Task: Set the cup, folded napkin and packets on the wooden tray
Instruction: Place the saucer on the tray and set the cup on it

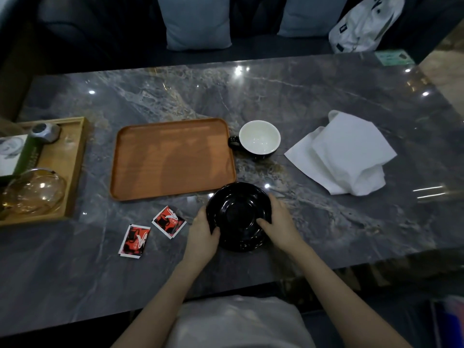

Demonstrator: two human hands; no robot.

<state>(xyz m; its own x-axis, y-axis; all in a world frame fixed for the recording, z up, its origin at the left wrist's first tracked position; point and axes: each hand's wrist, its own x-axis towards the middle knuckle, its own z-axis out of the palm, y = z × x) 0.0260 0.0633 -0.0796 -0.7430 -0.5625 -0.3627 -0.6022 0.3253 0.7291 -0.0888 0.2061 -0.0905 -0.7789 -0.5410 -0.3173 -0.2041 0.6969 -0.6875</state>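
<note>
The two packets (pixel 134 241) (pixel 169 222) are red, black and white with a white swirl printed on each; their small lettering is too blurred to read. They lie on the grey marbled surface (pixel 326 91) just in front of the wooden tray (pixel 173 159), near its front edge but apart from it. The tray is orange-brown, rectangular with rounded corners and a low rim, and nothing lies in it. The cup (pixel 259 139), black outside and white inside, stands just beside the tray's right rim, its handle toward the tray. The white napkin (pixel 344 154) lies loosely folded well to the right. The left hand (pixel 202 233) and right hand (pixel 278 223) grip a black saucer (pixel 238 216) by its opposite edges, at the tray's front right corner. Behind the tray the surface lies open
</note>
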